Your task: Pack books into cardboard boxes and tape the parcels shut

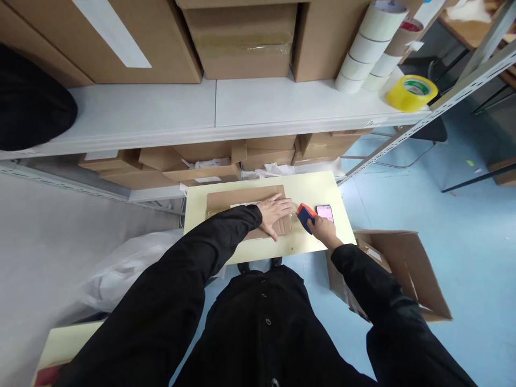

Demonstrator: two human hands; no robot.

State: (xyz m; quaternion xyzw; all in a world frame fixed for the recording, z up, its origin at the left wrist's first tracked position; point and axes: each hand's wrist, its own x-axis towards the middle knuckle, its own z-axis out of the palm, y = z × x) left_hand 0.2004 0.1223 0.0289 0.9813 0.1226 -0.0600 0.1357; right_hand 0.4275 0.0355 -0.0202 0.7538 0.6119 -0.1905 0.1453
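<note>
My left hand (276, 214) lies flat with fingers spread on a flattened piece of brown cardboard (242, 194), which has clear tape at its left end. A paler strip shows partly under my left wrist. Just right of the cardboard, my right hand (323, 230) grips an orange and blue tape dispenser (306, 216), tilted toward the cardboard's right end. Whether tape runs from it is too small to tell. A phone (324, 213) with a lit screen lies beside my right hand on the pale yellow table (312, 188).
Behind the table stands a metal shelf (181, 121) holding cardboard boxes (245, 48), white label rolls (358, 59) and a yellow tape roll (411, 93). An open carton (419, 269) stands on the floor at right. White plastic sheeting (124, 263) lies at left.
</note>
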